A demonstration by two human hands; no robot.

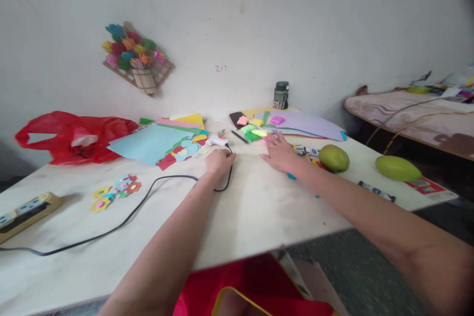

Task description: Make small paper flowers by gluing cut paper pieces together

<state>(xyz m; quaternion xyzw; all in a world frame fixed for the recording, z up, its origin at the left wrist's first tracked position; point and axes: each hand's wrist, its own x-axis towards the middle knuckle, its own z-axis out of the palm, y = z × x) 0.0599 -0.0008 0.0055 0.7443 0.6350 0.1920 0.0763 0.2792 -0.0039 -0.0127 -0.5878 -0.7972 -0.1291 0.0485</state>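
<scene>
My left hand (219, 162) rests on the table with its fingers curled in. What it holds, if anything, is hidden. Just beyond it lies a white glue gun (217, 141), whose black cord (163, 176) runs past the hand and off to the left. My right hand (277, 152) reaches forward with fingers spread, low over the table beside soft clay pieces. Among these are a pale yellow piece (260, 133), a green piece (252, 137) and a pink block (277, 120). A black pen (240, 137) lies between the two hands.
Coloured paper sheets (144, 147), cut paper shapes (181, 150) and a red plastic bag (107, 133) lie left. Paper flowers (122, 188) and a power strip (29, 212) are nearer. Two green fruits (334, 158) sit right; a dark bottle (281, 95) stands at the back.
</scene>
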